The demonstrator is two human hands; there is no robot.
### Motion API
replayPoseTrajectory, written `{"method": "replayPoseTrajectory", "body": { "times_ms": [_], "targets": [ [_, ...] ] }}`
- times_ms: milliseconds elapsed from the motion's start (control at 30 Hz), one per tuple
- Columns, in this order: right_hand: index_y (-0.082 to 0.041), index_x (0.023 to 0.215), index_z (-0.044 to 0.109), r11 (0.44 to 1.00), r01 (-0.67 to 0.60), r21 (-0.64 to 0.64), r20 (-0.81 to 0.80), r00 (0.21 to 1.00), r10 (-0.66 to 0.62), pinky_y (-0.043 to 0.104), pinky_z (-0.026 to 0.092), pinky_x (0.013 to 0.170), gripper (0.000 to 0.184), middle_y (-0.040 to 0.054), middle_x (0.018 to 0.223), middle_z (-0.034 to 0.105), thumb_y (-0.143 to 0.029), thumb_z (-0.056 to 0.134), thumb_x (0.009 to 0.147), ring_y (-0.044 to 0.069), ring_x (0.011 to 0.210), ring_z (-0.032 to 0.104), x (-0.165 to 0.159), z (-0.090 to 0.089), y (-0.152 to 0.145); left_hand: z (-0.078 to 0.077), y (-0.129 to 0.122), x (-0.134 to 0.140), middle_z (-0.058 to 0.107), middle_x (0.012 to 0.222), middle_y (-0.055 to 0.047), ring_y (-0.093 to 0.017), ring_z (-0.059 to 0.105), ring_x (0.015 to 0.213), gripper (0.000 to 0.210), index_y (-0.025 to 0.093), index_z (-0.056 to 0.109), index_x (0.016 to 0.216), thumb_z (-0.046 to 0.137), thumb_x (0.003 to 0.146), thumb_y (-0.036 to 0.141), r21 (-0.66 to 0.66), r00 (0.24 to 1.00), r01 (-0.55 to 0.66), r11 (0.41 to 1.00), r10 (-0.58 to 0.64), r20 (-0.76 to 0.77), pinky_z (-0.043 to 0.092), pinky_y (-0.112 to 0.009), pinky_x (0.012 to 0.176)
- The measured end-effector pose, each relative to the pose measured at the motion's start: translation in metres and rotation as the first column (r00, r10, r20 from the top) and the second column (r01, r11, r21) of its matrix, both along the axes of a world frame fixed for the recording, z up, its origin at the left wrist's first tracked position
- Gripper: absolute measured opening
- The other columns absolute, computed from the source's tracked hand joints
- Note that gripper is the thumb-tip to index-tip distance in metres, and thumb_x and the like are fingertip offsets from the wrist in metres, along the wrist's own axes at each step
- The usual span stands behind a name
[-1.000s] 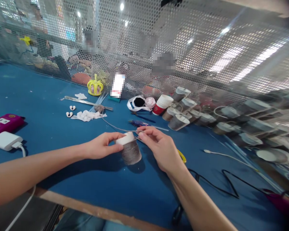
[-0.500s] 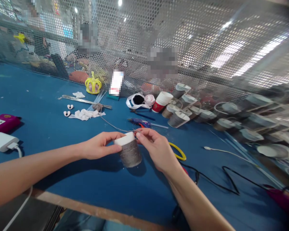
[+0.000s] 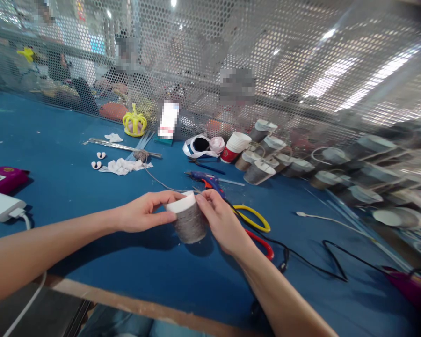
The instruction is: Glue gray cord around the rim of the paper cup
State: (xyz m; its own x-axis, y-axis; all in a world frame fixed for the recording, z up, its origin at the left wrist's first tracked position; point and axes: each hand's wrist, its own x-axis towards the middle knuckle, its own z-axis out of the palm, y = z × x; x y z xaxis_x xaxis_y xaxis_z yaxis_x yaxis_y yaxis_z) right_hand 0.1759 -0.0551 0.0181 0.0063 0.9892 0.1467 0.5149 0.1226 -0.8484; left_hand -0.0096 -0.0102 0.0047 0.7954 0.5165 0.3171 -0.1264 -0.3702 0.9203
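A white paper cup stands tilted low over the table, its lower part wound with grey cord. My left hand is closed on its left side, thumb in front near the rim and fingers behind. On the opposite side, my right hand has its thumb and fingers pinched by the rim, where the cord passes; the fingertips are partly hidden. From there the cord strand runs back behind the cup to a small cord ball. Behind the right hand lies a blue glue gun.
Scissors with yellow and red handles lie right of my right hand, beside a black cable. Several cord-wrapped cups stand at the right. A red-and-white cup stack, a phone and a yellow crown line the mesh.
My right hand has moved slightly left and closer against the cup's side, uncovering more of the scissors' handles and the glue gun. The left hand and cup have hardly moved.
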Motion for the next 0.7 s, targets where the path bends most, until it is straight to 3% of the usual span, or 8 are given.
{"method": "replayPoseTrajectory", "body": {
  "times_ms": [133, 233, 367, 533, 700],
  "targets": [
    [-0.021, 0.071, 0.038, 0.996, 0.044, 0.08, 0.05, 0.998, -0.049, 0.024, 0.031, 0.045, 0.02, -0.0042, 0.059, 0.039, -0.038, 0.038, 0.082, 0.011, 0.052, 0.037, -0.005, 0.0, -0.001, 0.001, 0.002, 0.0, 0.054, 0.113, -0.01, -0.019, 0.045, 0.11, 0.015, 0.012, 0.053, 0.091, 0.048, 0.079, 0.02, 0.05, 0.996, -0.045, 0.998, 0.049, -0.076, 0.032, -0.032, 0.095],
    [-0.022, 0.074, 0.037, 0.994, 0.058, 0.096, 0.088, 0.994, -0.066, 0.024, 0.033, 0.045, 0.018, -0.0039, 0.059, 0.041, -0.037, 0.036, 0.083, 0.011, 0.05, 0.04, -0.011, -0.005, -0.003, 0.001, 0.0, 0.002, 0.059, 0.098, -0.006, -0.017, 0.053, 0.091, 0.026, 0.011, 0.052, 0.098, 0.053, 0.074, 0.022, 0.039, 0.978, -0.118, 0.992, 0.123, -0.17, 0.039, -0.028, 0.082],
    [-0.022, 0.075, 0.035, 0.979, 0.032, 0.203, 0.21, 0.975, -0.076, 0.028, 0.041, 0.061, 0.015, 0.0031, 0.076, 0.05, -0.033, 0.035, 0.084, 0.014, 0.065, 0.049, -0.02, -0.015, -0.006, 0.002, -0.006, 0.007, 0.055, 0.071, 0.0, -0.011, 0.049, 0.065, 0.018, 0.01, 0.054, 0.081, 0.054, 0.072, 0.026, 0.006, 0.945, -0.231, 0.973, 0.226, -0.236, 0.039, -0.021, 0.062],
    [-0.021, 0.076, 0.035, 0.938, -0.003, 0.346, 0.333, 0.935, -0.12, 0.033, 0.043, 0.07, 0.011, 0.0111, 0.091, 0.05, -0.028, 0.035, 0.085, 0.018, 0.083, 0.052, -0.024, -0.019, -0.007, 0.003, -0.011, 0.011, 0.053, 0.066, 0.002, -0.009, 0.046, 0.062, 0.012, 0.011, 0.051, 0.07, 0.052, 0.071, 0.023, -0.045, 0.932, -0.306, 0.951, 0.29, -0.215, 0.038, -0.021, 0.061],
    [-0.023, 0.075, 0.033, 0.909, -0.02, 0.416, 0.418, 0.892, -0.172, 0.036, 0.045, 0.069, 0.01, 0.0124, 0.095, 0.049, -0.024, 0.036, 0.084, 0.02, 0.085, 0.052, -0.026, -0.017, -0.01, 0.003, -0.013, 0.013, 0.05, 0.062, 0.003, -0.009, 0.044, 0.06, 0.013, 0.012, 0.049, 0.066, 0.049, 0.072, 0.023, -0.045, 0.925, -0.338, 0.94, 0.323, -0.201, 0.037, -0.02, 0.059]
  ]
}}
